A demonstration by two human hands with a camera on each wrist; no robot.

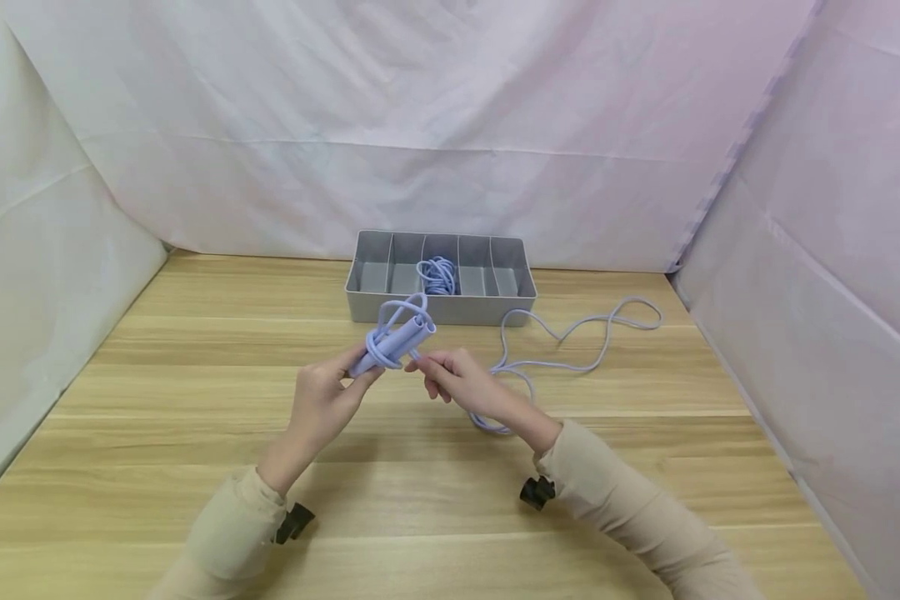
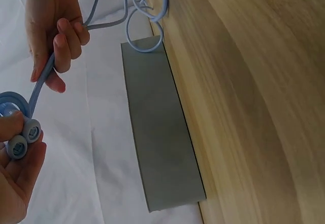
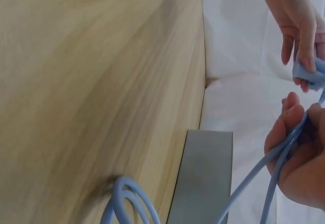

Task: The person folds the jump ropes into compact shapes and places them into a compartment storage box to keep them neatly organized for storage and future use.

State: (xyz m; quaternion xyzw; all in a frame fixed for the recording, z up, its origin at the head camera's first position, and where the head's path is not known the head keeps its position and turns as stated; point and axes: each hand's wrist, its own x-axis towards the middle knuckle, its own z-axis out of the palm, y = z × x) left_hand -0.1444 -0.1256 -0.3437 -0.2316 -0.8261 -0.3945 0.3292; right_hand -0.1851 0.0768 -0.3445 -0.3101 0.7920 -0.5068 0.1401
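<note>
My left hand grips the two light-blue handles of a jump rope side by side, with a few turns of its cord wound round them. Just to the right, my right hand pinches the cord close to the handles. In the left wrist view the handle ends sit between thumb and fingers, and the cord runs taut up to the right hand. Two strands of cord pass through the right hand in the right wrist view. The rest of the cord lies in loose loops on the table's right.
A grey box with several compartments stands at the back of the table. Its middle compartment holds a bundle of blue cord. White cloth hangs behind and at both sides.
</note>
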